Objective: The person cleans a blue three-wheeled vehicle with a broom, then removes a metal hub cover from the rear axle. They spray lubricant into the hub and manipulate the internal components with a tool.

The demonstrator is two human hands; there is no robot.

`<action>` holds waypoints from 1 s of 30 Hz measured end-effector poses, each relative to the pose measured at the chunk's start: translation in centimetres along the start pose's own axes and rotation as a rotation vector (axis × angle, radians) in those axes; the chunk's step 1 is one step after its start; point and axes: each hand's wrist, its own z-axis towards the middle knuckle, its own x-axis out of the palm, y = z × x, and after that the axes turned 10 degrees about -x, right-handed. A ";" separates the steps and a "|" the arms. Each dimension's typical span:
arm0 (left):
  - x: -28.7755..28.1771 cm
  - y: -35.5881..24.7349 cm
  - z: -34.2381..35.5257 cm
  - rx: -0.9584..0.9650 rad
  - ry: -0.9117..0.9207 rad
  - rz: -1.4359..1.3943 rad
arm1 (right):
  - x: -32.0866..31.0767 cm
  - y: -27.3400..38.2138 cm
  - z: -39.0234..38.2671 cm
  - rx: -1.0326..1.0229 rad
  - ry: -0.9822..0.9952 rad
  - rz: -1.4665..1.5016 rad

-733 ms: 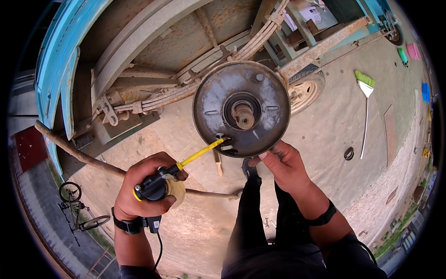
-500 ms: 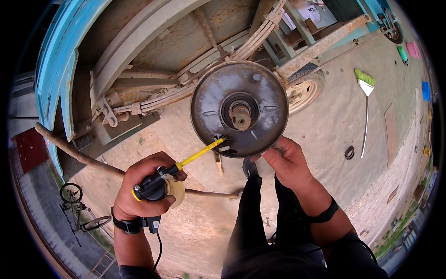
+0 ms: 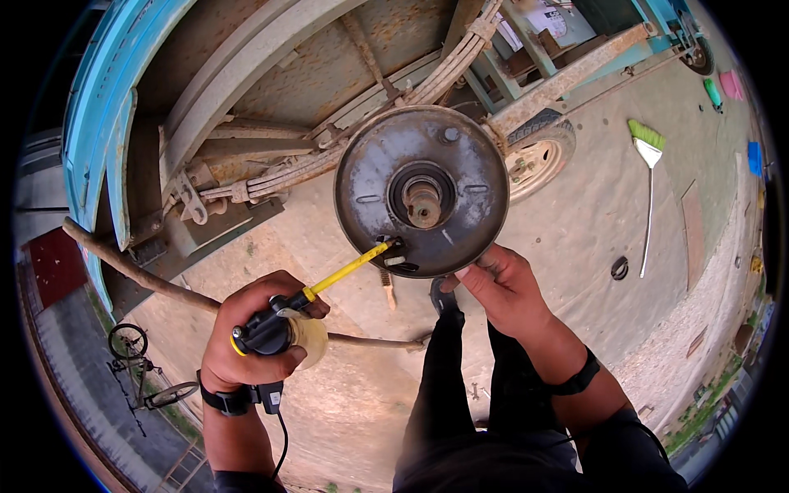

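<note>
My left hand (image 3: pixel 251 329) is wrapped round a pump oil can (image 3: pixel 271 326) with a black head, a yellow spout and a yellowish see-through bottle. Its spout tip is at a dark slot low on a round, dark metal brake backing plate (image 3: pixel 378 177). A small pale piece (image 3: pixel 395 260) shows by that slot. From the plate's middle a rusty axle stub (image 3: pixel 425 205) sticks out. My right hand (image 3: pixel 505 292) grips the plate's lower right rim between thumb and fingers; some fingertips are hidden behind it.
Rusty leaf springs (image 3: pixel 296 171) and a blue vehicle body (image 3: pixel 94 123) lie above. A long wooden stick (image 3: pixel 156 283) crosses at left. On the ground are a wire brush (image 3: pixel 388 292), a wheel (image 3: pixel 542 158), a black ring (image 3: pixel 620 268) and a green broom (image 3: pixel 648 148). A bicycle (image 3: pixel 140 378) stands far left.
The view has shifted very slightly. The oil can's spout has tipped a little, its tip staying at the slot. Both hands keep their hold.
</note>
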 end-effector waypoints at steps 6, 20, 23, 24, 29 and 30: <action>1.1 0.6 -0.6 -0.021 -0.087 -0.164 | -0.1 -0.6 0.1 -0.077 -0.024 -0.003; 1.5 1.6 -1.1 0.019 -0.128 -0.183 | 0.0 -0.8 -0.1 -0.051 -0.094 0.070; 1.6 1.8 -1.1 0.027 -0.125 -0.192 | 0.3 -0.8 0.0 -0.032 -0.126 0.083; 1.4 1.9 -1.0 0.051 -0.078 -0.184 | 0.4 -0.8 0.2 -0.029 -0.134 0.086; 1.0 2.7 -1.2 0.117 0.000 -0.185 | 1.4 -1.0 -1.4 0.004 0.013 -0.046; 1.4 2.9 -1.4 0.100 -0.052 -0.215 | 0.9 -0.8 -0.6 0.021 -0.048 -0.054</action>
